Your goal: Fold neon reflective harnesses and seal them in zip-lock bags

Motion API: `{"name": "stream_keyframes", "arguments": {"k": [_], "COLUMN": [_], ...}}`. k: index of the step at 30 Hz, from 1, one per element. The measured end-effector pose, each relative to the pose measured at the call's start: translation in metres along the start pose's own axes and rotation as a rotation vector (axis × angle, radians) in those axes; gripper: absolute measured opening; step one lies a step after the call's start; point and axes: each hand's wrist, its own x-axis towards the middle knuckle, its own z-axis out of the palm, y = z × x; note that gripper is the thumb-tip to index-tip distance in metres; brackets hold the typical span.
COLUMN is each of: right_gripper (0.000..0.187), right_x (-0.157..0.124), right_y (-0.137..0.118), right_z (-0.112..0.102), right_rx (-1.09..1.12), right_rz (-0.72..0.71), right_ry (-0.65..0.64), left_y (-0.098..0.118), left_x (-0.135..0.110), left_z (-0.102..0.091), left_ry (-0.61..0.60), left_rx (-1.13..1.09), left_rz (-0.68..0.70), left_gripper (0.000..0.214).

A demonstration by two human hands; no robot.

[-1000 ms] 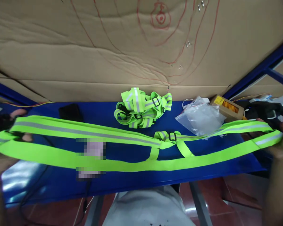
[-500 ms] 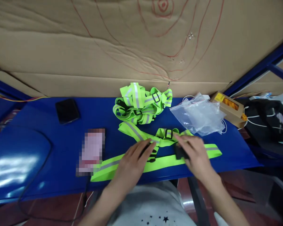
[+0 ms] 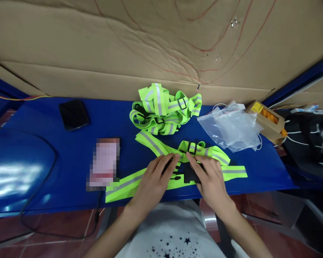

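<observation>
Green strap [image 3: 125,185] lies on desk [image 3: 56,172], under both grips and out to either side. Left grip [image 3: 154,177] over strap, fingers curled; right grip [image 3: 212,175] over edge of black buckle [image 3: 190,174]; cannot tell whether either is clamped. Strap pile [image 3: 158,107] beyond grips. Phone [image 3: 104,161] left of left grip. Clear bags [image 3: 230,125], box [image 3: 270,123] beyond right grip, rightward.

Left fingers [image 3: 156,165] and right fingers [image 3: 197,167] touch lime reflective strap [image 3: 125,186] on blue table [image 3: 71,172]
</observation>
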Motion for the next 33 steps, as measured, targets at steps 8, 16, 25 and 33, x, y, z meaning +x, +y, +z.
{"name": "stream_keyframes", "arguments": {"k": [8, 16, 25, 33], "right_gripper": [0.078, 0.072, 0.069, 0.072], "right_x": [0.007, 0.007, -0.020, -0.035], "right_y": [-0.010, -0.016, 0.023, 0.028], "right_z": [-0.001, 0.009, 0.007, 0.033], "right_rx": [-0.148, -0.078, 0.391, 0.370], "right_rz": [-0.015, 0.021, 0.171, 0.172], "right_ry": [-0.013, -0.034, 0.155, 0.065], "left_y": [0.005, 0.027, -0.045, -0.060], "left_x": [-0.002, 0.004, -0.039, -0.071], "left_z": [0.000, 0.007, -0.073, -0.058], "left_ry": [-0.027, -0.058, 0.069, -0.117], "left_rx": [0.011, -0.117, 0.100, 0.438], "left_rz": [0.013, -0.072, -0.396, -0.818], "left_gripper": [0.068, 0.082, 0.051, 0.055]}}
